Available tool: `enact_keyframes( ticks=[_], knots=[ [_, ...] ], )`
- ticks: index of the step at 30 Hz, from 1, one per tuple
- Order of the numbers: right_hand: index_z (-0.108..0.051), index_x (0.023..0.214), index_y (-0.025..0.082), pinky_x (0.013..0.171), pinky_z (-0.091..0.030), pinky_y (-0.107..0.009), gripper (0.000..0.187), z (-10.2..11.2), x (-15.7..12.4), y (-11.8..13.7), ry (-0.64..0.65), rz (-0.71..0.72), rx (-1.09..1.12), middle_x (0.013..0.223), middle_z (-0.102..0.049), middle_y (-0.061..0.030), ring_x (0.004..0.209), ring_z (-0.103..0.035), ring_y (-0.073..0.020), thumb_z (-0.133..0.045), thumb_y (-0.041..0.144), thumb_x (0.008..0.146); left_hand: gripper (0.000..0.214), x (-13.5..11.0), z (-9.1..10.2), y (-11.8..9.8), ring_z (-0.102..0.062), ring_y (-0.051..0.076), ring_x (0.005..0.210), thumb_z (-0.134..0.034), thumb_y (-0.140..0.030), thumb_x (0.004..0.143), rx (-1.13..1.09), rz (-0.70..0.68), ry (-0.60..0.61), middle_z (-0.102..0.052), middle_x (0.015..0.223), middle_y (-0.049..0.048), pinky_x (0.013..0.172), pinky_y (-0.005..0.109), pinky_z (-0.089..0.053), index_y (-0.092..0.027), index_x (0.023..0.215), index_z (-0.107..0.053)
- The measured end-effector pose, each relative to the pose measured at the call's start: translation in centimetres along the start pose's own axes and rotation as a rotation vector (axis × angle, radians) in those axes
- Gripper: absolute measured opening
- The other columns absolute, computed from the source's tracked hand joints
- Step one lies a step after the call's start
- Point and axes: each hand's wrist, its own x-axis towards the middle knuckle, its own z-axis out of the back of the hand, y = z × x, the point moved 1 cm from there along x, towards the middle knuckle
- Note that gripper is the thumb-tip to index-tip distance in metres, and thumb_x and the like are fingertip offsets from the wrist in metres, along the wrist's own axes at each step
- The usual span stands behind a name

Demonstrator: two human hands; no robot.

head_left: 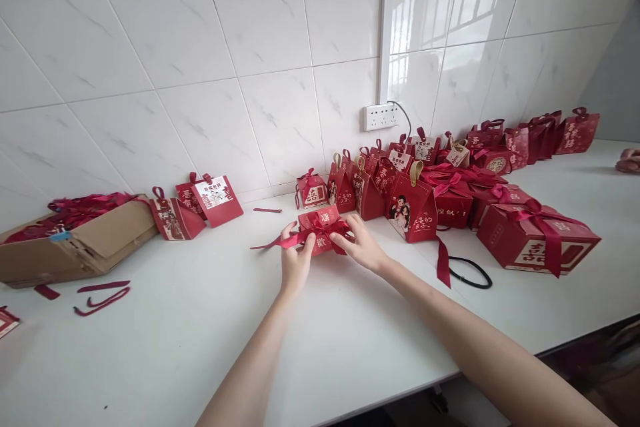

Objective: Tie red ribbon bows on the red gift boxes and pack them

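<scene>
A small red gift box [323, 221] with gold characters lies on the white counter [200, 340] in front of me. A dark red ribbon [320, 230] is tied round it, and one loose end trails off to the left. My left hand [296, 259] pinches the ribbon at the box's left side. On the right side of the box, my right hand [364, 245] has its fingers closed on the ribbon.
Several finished red gift boxes [413, 207] crowd the counter behind and to the right, up to a large ribboned box [537, 239]. A black hair tie [470, 272] lies near it. At the left sits a cardboard box [75, 240] of ribbons, with loose ribbon pieces [103, 297] and flat cartons [215, 199].
</scene>
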Motion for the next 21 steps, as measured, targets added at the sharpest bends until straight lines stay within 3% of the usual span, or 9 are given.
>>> enact_keyframes(
  ticks=[5, 10, 14, 21],
  knots=[
    [-0.053, 0.073, 0.02, 0.084, -0.046, -0.035, 0.022, 0.0, 0.4, -0.2, -0.07, 0.005, -0.041, 0.087, -0.051, -0.0035, 0.087, -0.054, -0.0178, -0.046, 0.037, 0.085, 0.055, 0.5, 0.3, 0.9, -0.052, 0.026, 0.112, -0.066, -0.035, 0.072, 0.104, -0.096, 0.03, -0.049, 0.121, 0.0136, 0.086, 0.037, -0.049, -0.02, 0.122, -0.048],
    [-0.055, 0.07, 0.02, 0.077, -0.046, -0.034, 0.021, 0.1, 0.3, 0.1, -0.083, 0.004, -0.056, 0.088, -0.054, -0.0046, 0.083, -0.057, -0.018, -0.046, 0.034, 0.084, 0.067, 0.5, 0.5, 1.0, -0.044, 0.028, 0.124, -0.065, -0.036, 0.074, 0.083, -0.147, 0.104, -0.047, 0.128, 0.0147, 0.097, 0.041, -0.042, -0.021, 0.132, -0.035],
    [-0.055, 0.074, 0.02, 0.073, -0.047, -0.033, 0.023, 0.5, 0.3, 0.2, -0.133, 0.016, -0.073, 0.091, -0.056, -0.006, 0.08, -0.057, -0.0182, -0.045, 0.037, 0.085, 0.07, 0.0, 0.4, 0.3, -0.042, 0.026, 0.127, -0.057, -0.037, 0.079, 0.002, -0.102, 0.194, -0.042, 0.137, 0.0149, 0.099, 0.039, -0.041, -0.022, 0.139, -0.024],
    [-0.051, 0.083, 0.02, 0.075, -0.049, -0.034, 0.015, 0.5, 0.4, 0.2, -0.066, 0.021, -0.146, 0.091, -0.051, -0.0047, 0.08, -0.057, -0.0174, -0.046, 0.035, 0.084, 0.064, 0.0, 0.2, -0.6, -0.049, 0.025, 0.12, -0.055, -0.035, 0.082, 0.0, -0.002, 0.185, -0.048, 0.135, 0.0105, 0.092, 0.035, -0.046, -0.026, 0.14, -0.03]
  ],
)
